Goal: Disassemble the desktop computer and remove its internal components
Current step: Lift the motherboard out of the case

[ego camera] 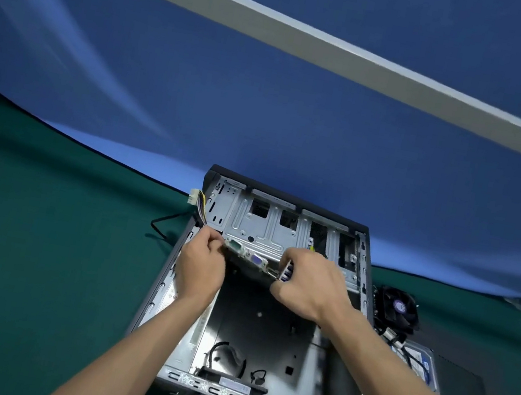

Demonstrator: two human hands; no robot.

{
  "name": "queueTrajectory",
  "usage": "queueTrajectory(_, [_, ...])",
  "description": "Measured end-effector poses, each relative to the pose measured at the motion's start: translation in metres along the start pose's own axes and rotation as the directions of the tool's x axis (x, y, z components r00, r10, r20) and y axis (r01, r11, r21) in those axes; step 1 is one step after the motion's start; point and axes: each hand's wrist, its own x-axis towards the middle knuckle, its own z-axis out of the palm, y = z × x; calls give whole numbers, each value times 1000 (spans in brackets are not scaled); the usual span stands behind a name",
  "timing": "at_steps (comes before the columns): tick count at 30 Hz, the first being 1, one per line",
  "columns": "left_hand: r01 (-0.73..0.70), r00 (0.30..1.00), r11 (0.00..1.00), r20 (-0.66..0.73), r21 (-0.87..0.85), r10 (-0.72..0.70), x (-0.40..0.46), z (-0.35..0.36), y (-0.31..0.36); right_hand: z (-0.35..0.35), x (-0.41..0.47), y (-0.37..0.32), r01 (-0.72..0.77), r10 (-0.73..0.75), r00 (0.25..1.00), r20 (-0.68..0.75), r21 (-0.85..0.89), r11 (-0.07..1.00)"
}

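Observation:
An open desktop computer case (163, 288) lies on its side on a green mat, its metal interior showing. Both hands hold a motherboard (250, 258) tilted up over the middle of the case, its rear port side with green and purple connectors facing me. My left hand (202, 265) grips the board's left end. My right hand (309, 286) grips its right end, by the blue ports. The silver drive cage (265, 222) sits at the case's far end. A black cable loop (227, 355) lies on the case floor near me.
A white power connector with coloured wires (196, 203) hangs off the case's far left corner, beside a black cable (164, 222). Right of the case sit a black cooler fan (398, 307), a drive with cables (415, 360) and a dark panel (462, 389). A blue backdrop rises behind.

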Motion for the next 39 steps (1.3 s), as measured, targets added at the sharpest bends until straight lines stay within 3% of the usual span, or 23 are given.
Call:
queueTrajectory(6, [-2,999,1000,32,-10,2,-4,-3,2,-31,5,-8,-115,102,993,68,250,961])
queueTrajectory(10, [-38,998,998,57,42,35,-4,-6,2,-50,0,-5,-108,91,992,86,219,970])
queueTrajectory(14, [-73,984,980,173,185,40,-3,-10,7,-78,-5,-2,-79,70,996,58,179,981])
queueTrajectory(19, [-163,966,951,239,263,100,-7,-12,31,-118,-18,6,-31,39,999,-23,282,959])
queueTrajectory(21, [-30,963,983,270,179,-19,-5,-10,49,-128,-27,7,16,0,998,-60,269,963])
queueTrajectory(22, [165,929,985,328,49,-172,-3,-10,58,-132,-32,7,43,-27,997,-71,235,971])
queueTrajectory(23, [417,830,903,446,-98,-335,-2,-10,68,-135,-37,7,72,-58,995,-79,187,980])
queueTrajectory(24, [633,688,751,585,-191,-430,-3,-12,74,-136,-42,7,104,-93,992,-85,131,986])
queueTrajectory(25, [741,581,636,683,-217,-443,-6,-15,79,-138,-46,8,141,-134,987,-91,74,987])
queueTrajectory(27, [799,516,546,751,-250,-412,-10,-18,86,-140,-54,9,216,-217,972,-93,-17,976])
queueTrajectory(29, [813,526,506,737,-289,-424,-13,-23,91,-140,-61,12,281,-286,954,-86,-61,958])
queueTrajectory(33, [850,476,473,725,-233,-498,-36,-32,102,-141,-77,27,392,-397,917,-40,-98,915])
queueTrajectory(39, [840,539,385,660,-381,-523,-78,-31,125,-151,-104,57,398,-397,917,35,-74,914])
